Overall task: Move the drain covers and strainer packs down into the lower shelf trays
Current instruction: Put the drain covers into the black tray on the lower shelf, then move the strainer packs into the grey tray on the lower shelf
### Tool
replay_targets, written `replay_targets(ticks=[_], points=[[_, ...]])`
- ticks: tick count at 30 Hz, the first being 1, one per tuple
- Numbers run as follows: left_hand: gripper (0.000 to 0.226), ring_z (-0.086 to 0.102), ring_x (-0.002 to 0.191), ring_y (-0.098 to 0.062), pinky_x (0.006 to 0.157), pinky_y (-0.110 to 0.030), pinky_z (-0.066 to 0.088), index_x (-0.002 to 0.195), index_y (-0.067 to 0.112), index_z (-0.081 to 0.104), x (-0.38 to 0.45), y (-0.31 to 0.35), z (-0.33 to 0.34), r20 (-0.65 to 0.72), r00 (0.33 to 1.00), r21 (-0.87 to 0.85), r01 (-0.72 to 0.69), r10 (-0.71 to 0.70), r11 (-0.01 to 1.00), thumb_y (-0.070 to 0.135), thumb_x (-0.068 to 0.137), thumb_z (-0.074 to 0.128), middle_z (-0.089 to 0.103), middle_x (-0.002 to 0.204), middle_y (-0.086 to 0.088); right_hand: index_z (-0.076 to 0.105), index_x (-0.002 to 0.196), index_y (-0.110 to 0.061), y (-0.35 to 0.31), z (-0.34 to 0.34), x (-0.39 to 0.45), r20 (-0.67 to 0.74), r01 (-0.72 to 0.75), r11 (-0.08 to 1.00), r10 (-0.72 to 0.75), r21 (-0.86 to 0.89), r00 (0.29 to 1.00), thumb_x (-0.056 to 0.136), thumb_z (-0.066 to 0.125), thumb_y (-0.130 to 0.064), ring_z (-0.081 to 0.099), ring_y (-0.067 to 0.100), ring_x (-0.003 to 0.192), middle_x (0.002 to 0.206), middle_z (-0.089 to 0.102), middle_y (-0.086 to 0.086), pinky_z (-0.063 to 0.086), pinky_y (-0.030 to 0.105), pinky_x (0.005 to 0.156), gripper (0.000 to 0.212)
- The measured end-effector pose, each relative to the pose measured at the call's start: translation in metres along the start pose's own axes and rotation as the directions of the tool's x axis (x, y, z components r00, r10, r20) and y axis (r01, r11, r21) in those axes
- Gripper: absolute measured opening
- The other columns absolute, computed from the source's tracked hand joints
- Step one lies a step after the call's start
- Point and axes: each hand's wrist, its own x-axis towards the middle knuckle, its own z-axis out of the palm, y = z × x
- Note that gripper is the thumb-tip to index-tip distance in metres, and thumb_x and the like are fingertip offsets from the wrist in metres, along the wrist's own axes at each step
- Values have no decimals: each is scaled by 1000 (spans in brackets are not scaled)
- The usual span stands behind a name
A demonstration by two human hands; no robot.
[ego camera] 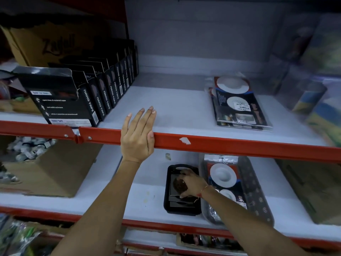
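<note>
Head view: left hand (pixel 137 137) spread flat on red rail (pixel 221 145); right hand (pixel 191 183) grips drain cover (pixel 178 185) in black tray (pixel 168 196).

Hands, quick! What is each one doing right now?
Left hand: open, flat on the red shelf edge, holding nothing.
Right hand: closed on a dark drain cover in the black tray.

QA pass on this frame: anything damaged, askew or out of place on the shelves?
Yes. The front nano tape box on the upper shelf has a torn, bent-open top flap. A white scrap is stuck to the red shelf rail. Strainer packs still lie on the upper shelf, angled rather than square to the rail.
</note>
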Motion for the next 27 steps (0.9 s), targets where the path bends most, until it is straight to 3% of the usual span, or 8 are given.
replay_targets(ticks=[8,13,16,18,19,22,25,27], points=[[45,51,130,-22,117,-43,30,132,8,56,-4,5,-8,45,999,-42,22,-20,999,17,97,29,58,137,-6,62,117,-20,-14,-45,-79,-370,171,975,-108,142,923,82,65,-38,52,15,119,131,55,-1,45,35,101,39],[47,61,117,-26,109,-42,40,143,10,40,7,24,-24,173,953,-14,255,-249,967,24,99,32,59,134,-14,67,111,-19,-29,-105,-135,-553,274,931,-99,242,827,85,65,-35,56,-11,89,108,65,-14,47,12,87,31],[44,67,92,-36,87,-46,53,138,8,45,29,35,-32,291,882,-89,411,-370,907,24,97,43,68,117,-19,71,103,-15,-30,-139,-143,-673,356,871,-41,337,738,84,68,-24,68,-1,87,100,73,-6,53,14,83,21],[39,64,104,-36,90,-44,51,132,7,53,47,36,-30,416,832,-197,475,-366,858,21,96,47,64,125,-17,74,97,-14,-26,-159,-141,-735,421,783,67,458,675,83,70,-19,72,9,78,88,76,0,58,21,76,15],[36,63,107,-33,94,-41,51,128,7,58,104,64,8,417,838,-287,489,-353,824,18,95,49,64,126,-15,74,94,-14,18,-214,-137,-802,439,784,121,438,585,82,70,-17,73,12,74,84,76,2,59,24,73,13],[25,67,88,-25,89,-37,56,108,2,70,142,79,34,583,681,-465,727,-442,506,2,90,53,71,106,-13,74,89,-14,63,-242,-118,-773,453,671,297,587,561,81,71,-10,72,21,72,82,74,9,59,33,74,10],[17,64,67,-17,66,-25,59,101,-6,68,147,93,51,830,406,-412,908,-383,71,-4,90,56,67,99,-16,74,90,-7,97,-246,-106,-704,365,615,506,699,498,81,68,-7,65,13,71,87,73,15,53,35,80,11],[10,64,61,-17,59,-21,58,84,-1,67,154,105,66,886,336,-357,934,-321,-8,-3,88,58,65,94,-18,74,95,-2,128,-255,-100,-622,201,601,658,773,425,83,65,-6,63,19,83,94,72,17,51,37,84,16]])
